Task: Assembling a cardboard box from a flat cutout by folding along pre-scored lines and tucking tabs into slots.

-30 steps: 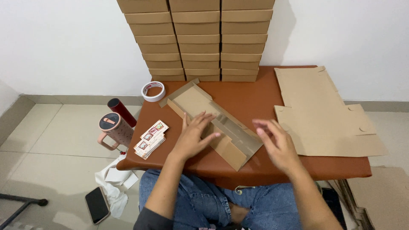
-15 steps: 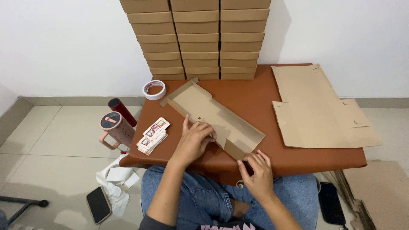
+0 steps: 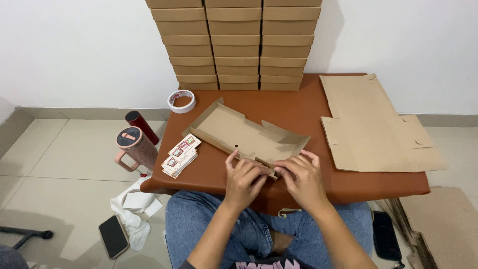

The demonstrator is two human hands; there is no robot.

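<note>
A half-folded brown cardboard box [image 3: 239, 134] lies slantwise on the brown table [image 3: 294, 107], its side walls partly raised. My left hand [image 3: 244, 177] presses on the box's near flap with the fingers curled over its edge. My right hand [image 3: 301, 177] grips the same near edge right beside it; the two hands almost touch. A stack of small printed cards [image 3: 180, 155] lies left of my left hand near the table edge.
Flat cardboard blanks [image 3: 373, 124] lie on the table's right side. Stacks of folded boxes [image 3: 234, 45] stand along the wall. A tape roll [image 3: 181, 100] sits at the back left. On the floor are a pink mug [image 3: 134, 147], a dark bottle [image 3: 141, 125], a phone [image 3: 113, 235], white paper [image 3: 134, 209] and more blanks [image 3: 443, 219].
My right hand dropped toward my lap, then came back up onto the box's near edge. My left hand slid toward me along the box. The box's walls now stand lower and more spread.
</note>
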